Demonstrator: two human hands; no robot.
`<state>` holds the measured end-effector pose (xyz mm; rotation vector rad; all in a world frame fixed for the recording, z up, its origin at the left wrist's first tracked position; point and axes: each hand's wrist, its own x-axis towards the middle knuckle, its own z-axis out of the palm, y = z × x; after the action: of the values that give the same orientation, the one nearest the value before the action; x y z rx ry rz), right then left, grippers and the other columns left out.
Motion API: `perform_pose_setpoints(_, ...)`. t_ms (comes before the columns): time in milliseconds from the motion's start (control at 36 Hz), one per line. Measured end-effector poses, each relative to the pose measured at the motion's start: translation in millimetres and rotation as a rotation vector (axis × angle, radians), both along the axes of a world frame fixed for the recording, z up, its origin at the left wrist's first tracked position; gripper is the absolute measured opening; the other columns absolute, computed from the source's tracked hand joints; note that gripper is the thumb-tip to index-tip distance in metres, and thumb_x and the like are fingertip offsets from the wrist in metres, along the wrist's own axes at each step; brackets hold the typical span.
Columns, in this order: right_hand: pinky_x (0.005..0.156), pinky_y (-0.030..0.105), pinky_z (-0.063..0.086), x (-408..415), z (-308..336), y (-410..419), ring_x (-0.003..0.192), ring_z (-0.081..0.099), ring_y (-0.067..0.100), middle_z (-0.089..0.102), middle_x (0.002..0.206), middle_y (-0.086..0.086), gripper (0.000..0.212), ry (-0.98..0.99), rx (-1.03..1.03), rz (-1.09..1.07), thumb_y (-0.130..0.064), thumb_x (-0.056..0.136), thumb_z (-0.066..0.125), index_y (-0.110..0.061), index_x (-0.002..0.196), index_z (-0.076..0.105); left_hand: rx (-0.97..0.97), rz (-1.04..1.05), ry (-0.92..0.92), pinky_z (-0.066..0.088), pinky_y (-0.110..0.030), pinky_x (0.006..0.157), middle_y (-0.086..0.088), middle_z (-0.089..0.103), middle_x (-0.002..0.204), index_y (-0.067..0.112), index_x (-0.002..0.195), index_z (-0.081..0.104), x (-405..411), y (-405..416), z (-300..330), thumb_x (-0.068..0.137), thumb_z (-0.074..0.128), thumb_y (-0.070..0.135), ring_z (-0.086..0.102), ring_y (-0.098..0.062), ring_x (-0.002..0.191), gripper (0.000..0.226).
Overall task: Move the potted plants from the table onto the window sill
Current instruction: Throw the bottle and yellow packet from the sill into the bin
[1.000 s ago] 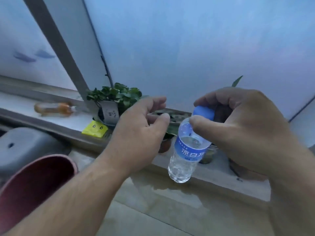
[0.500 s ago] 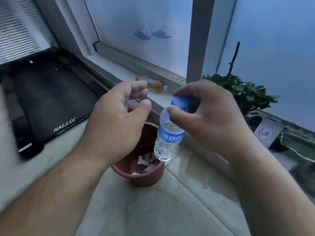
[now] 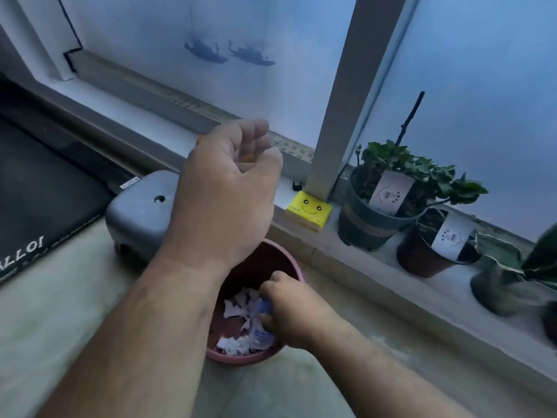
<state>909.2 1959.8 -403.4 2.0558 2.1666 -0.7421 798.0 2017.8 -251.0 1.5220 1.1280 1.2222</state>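
Three potted plants stand in a row on the window sill (image 3: 328, 247) at the right: a leafy one in a dark green pot (image 3: 366, 226), one in a brown pot (image 3: 417, 260) with a white tag, and a blurred one (image 3: 503, 286) at the frame edge. My right hand (image 3: 291, 312) is down inside a red bin (image 3: 241, 359) on the floor and grips a small water bottle (image 3: 259, 331) with a blue label. Torn white paper lies in the bin. Above the bin hovers my left hand (image 3: 224, 200), its fingers loosely curled and holding nothing.
A yellow smiley tissue pack (image 3: 308, 210) lies on the sill beside the window post (image 3: 340, 101). A grey treadmill housing (image 3: 137, 212) and its black belt (image 3: 39, 188) fill the left. Pale floor tiles lie below the sill.
My view swung left and down to the bin. My right hand lowered the bottle from chest height into the red bin. My left hand stayed raised and apart from the bottle.
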Motion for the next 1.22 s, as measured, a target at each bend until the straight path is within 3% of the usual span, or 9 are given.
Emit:
perform_pose_setpoints(167,0.073,0.039,0.049,-8.9,-17.7,9.1,0.102,0.064,0.034,0.051,0.122,0.008,0.029,-0.177,-0.103,0.018,-0.013,0.090,0.061,-0.013,0.119,0.060,-0.057,-0.013,-0.073,0.058,-0.046,0.094,0.011,0.070,0.114,0.041,0.103,0.067,-21.7,27.2,-8.1,0.083,0.064,0.036,0.072,-0.011,0.101,0.021)
perform_pose_setpoints(278,0.071,0.034,0.043,-7.7,-5.9,22.5,0.106,0.064,0.031,0.057,0.122,0.007,0.030,-0.244,-0.089,0.045,-0.027,0.092,0.060,-0.016,0.120,0.063,-0.110,-0.011,-0.129,0.058,-0.046,0.095,0.009,0.072,0.111,0.036,0.104,0.067,-26.4,36.2,-9.7,0.083,0.064,0.032,0.071,-0.012,0.104,0.022)
perform_pose_setpoints(417,0.086,0.041,0.056,1.3,13.4,36.5,0.112,0.063,0.029,0.062,0.125,0.003,0.042,-0.232,-0.050,0.010,-0.044,0.091,0.062,-0.022,0.127,0.062,-0.131,-0.086,-0.048,0.057,-0.042,0.096,0.012,0.071,0.109,0.029,0.115,0.068,-31.4,42.7,-19.5,0.090,0.065,0.024,0.068,-0.007,0.105,0.025)
perform_pose_setpoints(583,0.088,0.040,0.057,32.1,41.7,52.0,0.104,0.066,0.021,0.071,0.113,-0.004,0.038,-0.109,0.064,-0.290,-0.048,0.090,0.064,-0.025,0.120,0.068,-0.173,-0.093,-0.053,0.057,-0.044,0.095,0.011,0.071,0.110,0.028,0.115,0.068,-27.4,49.6,-25.1,0.090,0.065,0.023,0.069,-0.010,0.105,0.026)
perform_pose_setpoints(778,0.087,0.032,0.051,77.4,54.1,65.4,0.111,0.063,0.022,0.068,0.123,0.003,0.044,-0.075,0.184,-0.623,-0.039,0.091,0.063,-0.017,0.129,0.063,-0.219,-0.130,-0.058,0.057,-0.044,0.095,0.009,0.070,0.109,0.026,0.116,0.068,-2.6,47.2,-25.6,0.091,0.064,0.020,0.069,-0.012,0.104,0.026)
perform_pose_setpoints(1000,0.095,0.041,0.054,97.7,28.1,84.5,0.116,0.061,0.026,0.064,0.130,0.006,0.043,-0.028,0.189,-0.727,-0.031,0.092,0.062,-0.017,0.133,0.060,-0.245,-0.127,0.093,0.055,-0.042,0.098,0.014,0.069,0.114,0.028,0.121,0.066,-5.6,51.3,-41.1,0.094,0.064,0.023,0.065,-0.006,0.108,0.028)
perform_pose_setpoints(1083,0.099,0.041,0.053,97.7,15.2,93.9,0.121,0.060,0.026,0.062,0.136,0.007,0.046,-0.034,0.179,-0.696,-0.026,0.092,0.062,-0.016,0.136,0.060,-0.241,-0.107,0.148,0.054,-0.031,0.098,0.014,0.067,0.116,0.026,0.124,0.065,-7.0,49.7,-46.0,0.095,0.063,0.023,0.063,-0.003,0.108,0.030)
perform_pose_setpoints(1167,0.096,0.040,0.053,101.9,4.3,106.0,0.118,0.061,0.028,0.064,0.133,0.008,0.040,-0.065,0.192,-0.667,-0.021,0.093,0.061,-0.013,0.132,0.063,-0.193,-0.092,0.203,0.045,-0.008,0.083,0.017,0.066,0.117,0.028,0.127,0.064,-4.5,47.6,-44.7,0.096,0.062,0.026,0.060,0.002,0.106,0.030)
perform_pose_setpoints(1222,0.093,0.041,0.055,106.2,-2.3,115.6,0.114,0.062,0.030,0.065,0.128,0.010,0.034,-0.111,0.203,-0.629,-0.020,0.093,0.060,-0.011,0.126,0.065,-0.174,-0.074,0.220,0.041,-0.004,0.079,0.018,0.065,0.118,0.028,0.128,0.063,-2.5,47.6,-44.5,0.097,0.061,0.027,0.060,0.002,0.106,0.031)
